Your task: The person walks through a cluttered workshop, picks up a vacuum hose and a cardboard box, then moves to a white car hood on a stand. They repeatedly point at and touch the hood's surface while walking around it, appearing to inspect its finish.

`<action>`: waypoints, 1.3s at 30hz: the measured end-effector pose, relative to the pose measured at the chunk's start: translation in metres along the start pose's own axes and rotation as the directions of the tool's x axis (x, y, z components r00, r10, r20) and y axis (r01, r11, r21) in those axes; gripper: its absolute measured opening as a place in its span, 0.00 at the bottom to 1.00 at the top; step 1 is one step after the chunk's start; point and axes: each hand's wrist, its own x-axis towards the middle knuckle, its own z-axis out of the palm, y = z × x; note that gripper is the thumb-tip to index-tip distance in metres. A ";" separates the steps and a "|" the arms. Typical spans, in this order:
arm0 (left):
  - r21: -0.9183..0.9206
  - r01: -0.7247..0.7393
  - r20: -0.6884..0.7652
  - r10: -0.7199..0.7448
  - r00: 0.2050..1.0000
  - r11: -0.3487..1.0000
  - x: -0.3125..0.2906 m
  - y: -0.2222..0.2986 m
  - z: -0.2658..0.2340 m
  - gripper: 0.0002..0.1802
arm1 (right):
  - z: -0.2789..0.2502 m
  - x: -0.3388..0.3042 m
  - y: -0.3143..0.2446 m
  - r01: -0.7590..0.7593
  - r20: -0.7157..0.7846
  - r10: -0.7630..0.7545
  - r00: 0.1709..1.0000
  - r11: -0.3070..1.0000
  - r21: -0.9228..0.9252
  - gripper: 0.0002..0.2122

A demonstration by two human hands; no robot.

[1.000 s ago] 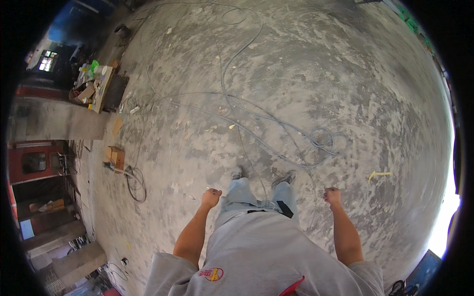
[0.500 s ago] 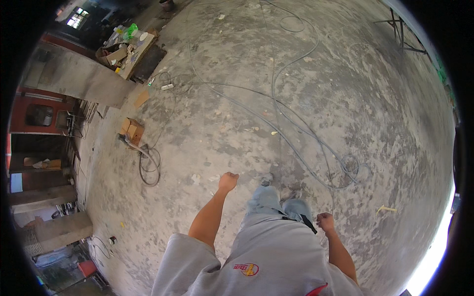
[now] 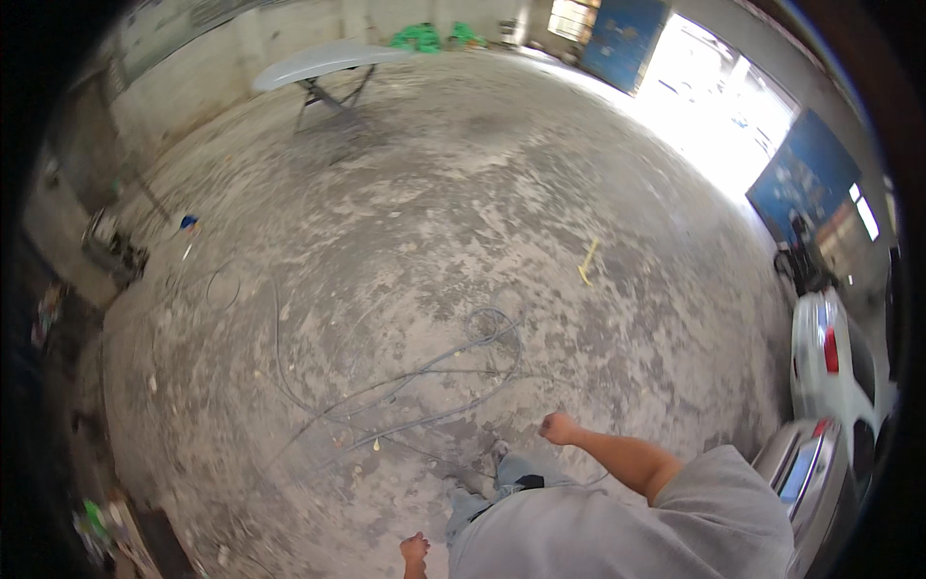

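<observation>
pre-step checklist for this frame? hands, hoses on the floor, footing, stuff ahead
1. Left hand empty: ok, loosely closed, nothing in it, at the lower edge by the grey shirt.
2. Right hand empty: ok, fisted, swung forward, touching nothing.
3. Grey hoses looped across the concrete floor clear of the feet: not ok, strands run right up to the shoe.
4. Small yellow strip on the floor out of the way: ok, lies well ahead to the right.
5. Grey panel on a folding stand clear: ok, at the far end.
6. White car clearance on the right: cannot tell, fisheye bends that edge.
</observation>
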 end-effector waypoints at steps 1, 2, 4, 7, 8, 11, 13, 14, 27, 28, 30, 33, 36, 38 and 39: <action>-0.035 -0.065 0.078 0.067 0.995 0.997 0.007 0.002 -0.002 0.13 | 0.009 -0.023 0.018 -0.050 0.005 0.050 0.999 0.999 -0.006 0.16; 0.127 -0.112 0.071 0.103 0.992 0.986 0.019 0.015 -0.012 0.13 | 0.010 -0.037 0.025 -0.121 0.028 0.122 0.992 0.992 -0.019 0.16; 0.416 -0.294 0.238 0.208 0.949 0.861 0.047 0.041 -0.016 0.14 | 0.011 -0.050 0.042 -0.211 0.054 0.213 0.976 0.977 -0.044 0.16; 0.340 -0.218 0.169 0.169 0.971 0.915 0.095 0.095 -0.016 0.14 | 0.012 -0.068 0.063 -0.365 -0.048 0.372 0.927 0.924 0.115 0.15; 0.569 -0.414 0.325 0.269 0.907 0.711 0.109 0.118 -0.016 0.14 | 0.013 -0.075 0.070 -0.429 -0.070 0.444 0.893 0.888 0.165 0.15; 0.832 -0.554 0.509 0.366 0.779 0.021 0.141 0.173 -0.016 0.16 | 0.014 -0.084 0.081 -0.448 -0.030 0.475 0.879 0.847 0.287 0.15; 0.843 -0.497 0.538 0.374 0.756 -0.207 0.146 0.206 -0.007 0.18 | 0.015 -0.087 0.093 -0.491 0.051 0.497 0.866 0.828 0.272 0.15; 0.828 -0.485 0.560 0.382 0.735 -0.281 0.142 0.227 0.002 0.19 | 0.012 -0.083 0.100 -0.433 -0.048 0.474 0.879 0.836 0.338 0.15; 0.340 -0.719 0.604 0.446 0.661 0.606 0.085 0.349 0.240 0.09 | -0.014 -0.078 0.199 -0.538 0.013 0.652 0.759 0.615 0.577 0.16; 0.320 -0.696 0.582 0.446 0.680 0.642 0.071 0.350 0.248 0.08 | -0.016 -0.078 0.205 -0.549 0.030 0.657 0.753 0.602 0.579 0.16; 0.277 -0.647 0.530 0.449 0.720 0.710 0.043 0.357 0.260 0.07 | -0.017 -0.076 0.218 -0.565 0.055 0.664 0.746 0.587 0.580 0.17; 0.638 -0.657 0.471 0.473 0.745 0.401 -0.001 0.364 0.260 0.11 | -0.008 -0.064 0.242 -0.548 0.022 0.627 0.779 0.663 0.511 0.17; 0.802 -0.563 0.391 0.539 0.746 0.197 -0.037 0.363 0.245 0.19 | 0.010 -0.032 0.261 -0.555 -0.025 0.648 0.761 0.671 0.492 0.16; 0.840 -0.525 0.371 0.558 0.743 0.140 -0.054 0.362 0.236 0.25 | 0.021 -0.017 0.278 -0.518 -0.012 0.622 0.783 0.662 0.542 0.15; 0.869 -0.460 0.311 0.520 0.796 0.184 -0.062 0.359 0.232 0.26 | 0.026 -0.010 0.286 -0.327 -0.102 0.375 0.921 0.889 0.321 0.13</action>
